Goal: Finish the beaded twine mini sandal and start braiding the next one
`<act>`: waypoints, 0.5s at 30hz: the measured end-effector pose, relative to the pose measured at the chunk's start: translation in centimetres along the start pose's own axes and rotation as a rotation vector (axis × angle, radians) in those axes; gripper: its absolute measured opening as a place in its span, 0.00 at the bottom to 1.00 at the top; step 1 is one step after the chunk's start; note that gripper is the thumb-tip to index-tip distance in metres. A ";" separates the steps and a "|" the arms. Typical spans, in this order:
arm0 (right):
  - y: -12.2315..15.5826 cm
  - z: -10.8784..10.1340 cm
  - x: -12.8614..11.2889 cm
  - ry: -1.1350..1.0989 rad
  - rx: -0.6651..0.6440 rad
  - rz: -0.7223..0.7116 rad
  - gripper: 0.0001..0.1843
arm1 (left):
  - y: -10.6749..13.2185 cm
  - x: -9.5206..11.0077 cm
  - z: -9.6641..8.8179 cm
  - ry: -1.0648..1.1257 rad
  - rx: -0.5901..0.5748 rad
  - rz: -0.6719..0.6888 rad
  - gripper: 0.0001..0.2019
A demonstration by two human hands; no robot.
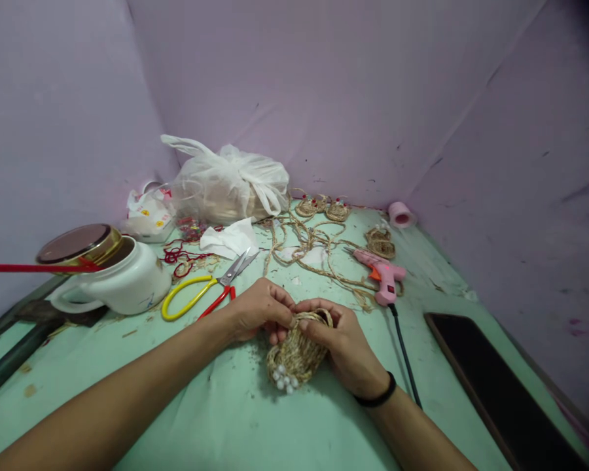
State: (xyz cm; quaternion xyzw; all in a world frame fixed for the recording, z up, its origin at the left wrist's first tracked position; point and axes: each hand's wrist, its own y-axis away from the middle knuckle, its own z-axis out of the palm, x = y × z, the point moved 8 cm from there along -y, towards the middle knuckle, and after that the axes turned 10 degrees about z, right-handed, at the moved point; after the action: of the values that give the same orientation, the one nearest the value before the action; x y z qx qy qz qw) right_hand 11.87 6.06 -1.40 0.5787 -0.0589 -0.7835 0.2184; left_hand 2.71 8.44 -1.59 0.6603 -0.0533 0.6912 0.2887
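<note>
A small woven straw slipper (302, 353) is held over the table, its near end trimmed with a cluster of white beads. My left hand (265, 311) pinches its far left edge, fingers closed. Wrapped around the right side, my right hand (341, 337) presses a thumb near the looped rim at the far end. The fingers partly hide that rim. Just left of my left hand lie scissors (211, 291) with one yellow and one red handle, blades apart. A pink glue gun (380, 271) rests beyond my right hand.
Loose straw cord (304, 242) tangles across the back, near more small woven slippers (338, 209). A white teapot (132, 281), red yarn (179, 255), tissue (230, 239) and a tied plastic bag (235, 180) stand left. A phone (500, 386) lies right, beside the glue gun's black cable (406, 356).
</note>
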 end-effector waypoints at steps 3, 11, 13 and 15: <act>0.0 0.1 0.1 -0.019 -0.034 0.008 0.12 | -0.1 -0.3 0.0 0.031 -0.037 -0.014 0.04; 0.5 -0.4 -0.6 0.106 0.067 -0.043 0.11 | 0.3 0.0 0.3 0.050 -0.069 -0.008 0.04; 0.6 -0.4 -0.8 0.137 0.098 -0.047 0.11 | 0.4 0.2 0.3 0.056 -0.072 -0.001 0.05; 0.8 -0.3 -1.1 0.172 0.150 -0.044 0.11 | 0.5 0.3 0.3 0.054 -0.073 0.009 0.06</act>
State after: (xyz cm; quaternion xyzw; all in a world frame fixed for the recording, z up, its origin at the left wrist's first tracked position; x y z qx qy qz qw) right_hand 12.59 5.88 -0.23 0.6598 -0.0859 -0.7289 0.1615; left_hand 2.77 7.99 -1.08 0.6301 -0.0736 0.7078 0.3107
